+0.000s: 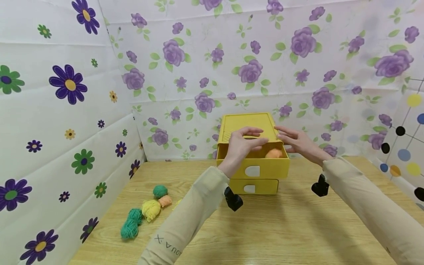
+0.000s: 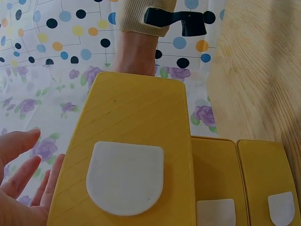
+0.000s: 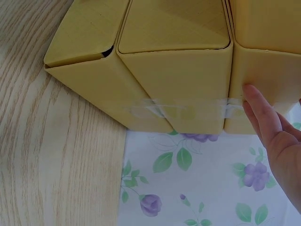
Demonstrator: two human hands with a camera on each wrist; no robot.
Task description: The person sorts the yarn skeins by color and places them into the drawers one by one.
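Note:
A yellow drawer cabinet (image 1: pixel 248 123) stands against the back wall. Its top drawer (image 1: pixel 271 169) is pulled out, and an orange ball of yarn (image 1: pixel 274 153) lies inside at the right. Over the drawer's left part hovers my left hand (image 1: pixel 243 145), fingers loosely extended. In the left wrist view that hand (image 2: pixel 21 179) is left of the drawer front with nothing in its visible fingers. My right hand (image 1: pixel 299 143) is at the cabinet's upper right side. Its extended fingertips touch the yellow side wall (image 3: pixel 258 70) in the right wrist view.
Left on the wooden table (image 1: pixel 258 232) lie a green skein (image 1: pixel 131 223), a yellow ball (image 1: pixel 151 209), a small orange ball (image 1: pixel 165 201) and a green ball (image 1: pixel 160 191) of yarn. Lower drawers with white tabs (image 2: pixel 216 213) sit shut. Flowered cloth (image 1: pixel 185 84) covers the back wall.

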